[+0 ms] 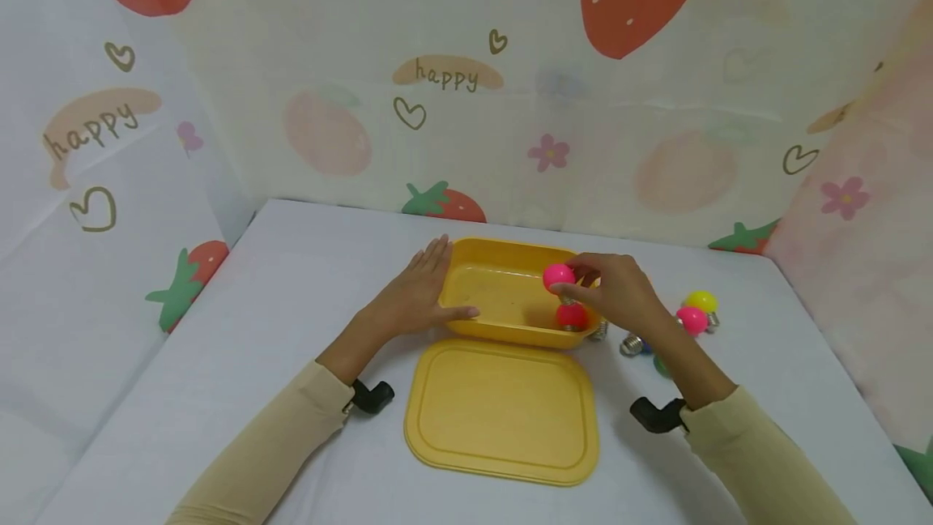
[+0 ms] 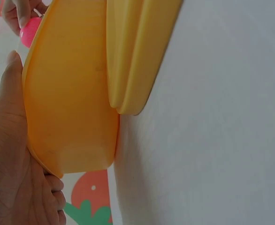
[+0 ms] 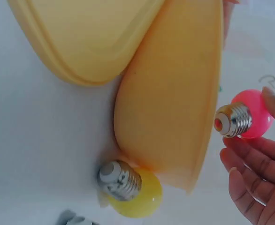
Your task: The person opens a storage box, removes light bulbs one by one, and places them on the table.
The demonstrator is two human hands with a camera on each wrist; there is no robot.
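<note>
A yellow plastic box (image 1: pixel 503 334) stands uncovered on the table. My left hand (image 1: pixel 419 292) rests against its left end with straight fingers, the thumb over the near rim. Above the right part of the box, my right hand (image 1: pixel 619 288) pinches a pink light bulb (image 1: pixel 558 275) between thumb and fingers. The right wrist view shows its silver screw base (image 3: pixel 240 120) pointing away from the palm. Inside the box, at the right end, lies a red-pink bulb (image 1: pixel 572 316). A yellow bulb (image 3: pixel 137 192) lies outside, close against the box's right end.
The yellow lid (image 1: pixel 503 411) lies flat in front of the box. Right of it, partly behind my right forearm, are another yellow bulb (image 1: pixel 701 302), a pink bulb (image 1: pixel 692 320), a green bulb (image 1: pixel 661 365) and a silver-based bulb (image 1: pixel 631 345). Strawberry-printed cloth (image 1: pixel 452 136) hangs behind.
</note>
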